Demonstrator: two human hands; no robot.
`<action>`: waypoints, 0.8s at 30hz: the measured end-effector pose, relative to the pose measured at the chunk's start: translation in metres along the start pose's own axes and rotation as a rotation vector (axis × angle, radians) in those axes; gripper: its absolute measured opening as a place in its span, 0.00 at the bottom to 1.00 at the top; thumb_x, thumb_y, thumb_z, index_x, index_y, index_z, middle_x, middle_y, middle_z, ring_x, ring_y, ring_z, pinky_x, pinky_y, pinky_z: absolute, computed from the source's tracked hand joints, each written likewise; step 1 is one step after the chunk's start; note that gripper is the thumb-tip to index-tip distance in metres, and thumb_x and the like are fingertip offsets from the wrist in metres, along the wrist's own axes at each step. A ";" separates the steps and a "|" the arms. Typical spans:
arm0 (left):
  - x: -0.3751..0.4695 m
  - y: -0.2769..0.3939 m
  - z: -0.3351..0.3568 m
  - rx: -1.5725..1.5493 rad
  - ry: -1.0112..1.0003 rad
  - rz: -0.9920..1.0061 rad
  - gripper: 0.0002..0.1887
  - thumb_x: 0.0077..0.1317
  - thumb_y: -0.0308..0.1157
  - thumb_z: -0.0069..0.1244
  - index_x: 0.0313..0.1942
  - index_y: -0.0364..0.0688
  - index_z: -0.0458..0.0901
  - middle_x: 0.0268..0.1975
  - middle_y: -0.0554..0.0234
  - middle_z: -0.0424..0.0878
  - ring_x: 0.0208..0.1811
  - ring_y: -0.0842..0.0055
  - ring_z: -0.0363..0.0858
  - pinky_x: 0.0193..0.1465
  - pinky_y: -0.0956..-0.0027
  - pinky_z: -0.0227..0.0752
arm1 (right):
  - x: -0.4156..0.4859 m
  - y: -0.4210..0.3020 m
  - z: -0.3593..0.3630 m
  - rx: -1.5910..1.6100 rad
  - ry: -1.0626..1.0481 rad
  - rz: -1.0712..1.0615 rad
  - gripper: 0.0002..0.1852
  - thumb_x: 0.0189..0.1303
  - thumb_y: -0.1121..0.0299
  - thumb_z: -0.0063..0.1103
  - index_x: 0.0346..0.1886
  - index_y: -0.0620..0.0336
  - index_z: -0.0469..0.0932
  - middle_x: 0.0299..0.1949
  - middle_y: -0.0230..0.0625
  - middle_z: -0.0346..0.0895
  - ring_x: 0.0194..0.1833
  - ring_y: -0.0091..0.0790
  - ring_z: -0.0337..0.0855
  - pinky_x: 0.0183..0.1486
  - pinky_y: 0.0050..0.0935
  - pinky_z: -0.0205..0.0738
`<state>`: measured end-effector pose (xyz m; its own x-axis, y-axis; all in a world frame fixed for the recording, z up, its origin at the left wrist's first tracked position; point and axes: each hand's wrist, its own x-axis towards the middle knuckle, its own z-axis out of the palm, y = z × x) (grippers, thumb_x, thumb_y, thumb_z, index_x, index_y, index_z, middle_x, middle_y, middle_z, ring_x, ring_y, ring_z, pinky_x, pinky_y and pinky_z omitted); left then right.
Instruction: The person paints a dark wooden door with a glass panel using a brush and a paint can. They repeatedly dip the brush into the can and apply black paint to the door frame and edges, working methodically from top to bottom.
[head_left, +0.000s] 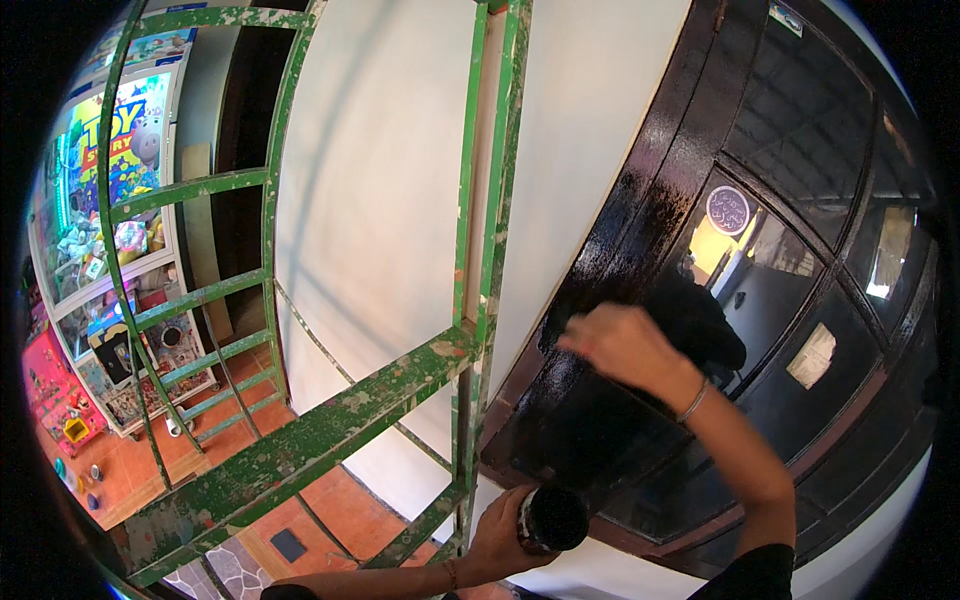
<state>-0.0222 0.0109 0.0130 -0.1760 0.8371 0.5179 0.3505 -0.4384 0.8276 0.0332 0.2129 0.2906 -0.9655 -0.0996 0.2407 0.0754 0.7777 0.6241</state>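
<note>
My left hand (504, 531) is wrapped around a round can (553, 519) with very dark contents, low in the view beside the scaffold. My right hand (622, 345), blurred and wearing a bracelet at the wrist, is raised over the dark wooden frame (652, 187) of a glazed door or window. Its fingers are bent towards the frame's left edge, where a small dark shape lies by the fingertips; whether they hold a brush cannot be told. The frame looks wet and glossy beside the hand, while lower parts look duller and browner. Dark glass panes (795, 127) reflect a person.
A paint-spattered green metal scaffold (300, 450) stands close on the left, before a white wall (375, 172). Beyond it are a lit claw machine (112, 187), a pink cabinet (56, 390) and small containers on the orange tiled floor (330, 510). Paper scraps (812, 356) cling to the glass.
</note>
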 end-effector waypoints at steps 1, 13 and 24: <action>0.000 -0.001 0.000 0.017 0.009 0.019 0.57 0.46 0.48 0.79 0.70 0.35 0.62 0.63 0.39 0.76 0.64 0.45 0.76 0.68 0.46 0.71 | 0.008 0.015 -0.008 -0.004 0.131 0.051 0.11 0.68 0.62 0.66 0.34 0.59 0.83 0.29 0.39 0.81 0.33 0.42 0.84 0.36 0.40 0.81; 0.002 0.004 -0.002 0.012 -0.001 -0.013 0.59 0.45 0.49 0.80 0.71 0.36 0.61 0.63 0.41 0.74 0.65 0.48 0.75 0.69 0.48 0.71 | -0.013 -0.003 0.004 -0.179 0.181 -0.026 0.09 0.61 0.65 0.71 0.36 0.57 0.79 0.27 0.33 0.78 0.31 0.33 0.80 0.32 0.33 0.79; 0.000 0.000 -0.001 -0.013 0.012 -0.007 0.56 0.47 0.49 0.78 0.70 0.36 0.62 0.63 0.39 0.75 0.64 0.45 0.76 0.68 0.48 0.70 | 0.017 0.068 -0.050 -0.120 0.686 0.441 0.16 0.70 0.66 0.66 0.25 0.62 0.78 0.19 0.43 0.75 0.21 0.46 0.78 0.25 0.41 0.72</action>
<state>-0.0227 0.0104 0.0132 -0.1895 0.8362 0.5147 0.3374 -0.4368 0.8339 0.0346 0.2335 0.3741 -0.4765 -0.1876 0.8589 0.4758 0.7666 0.4313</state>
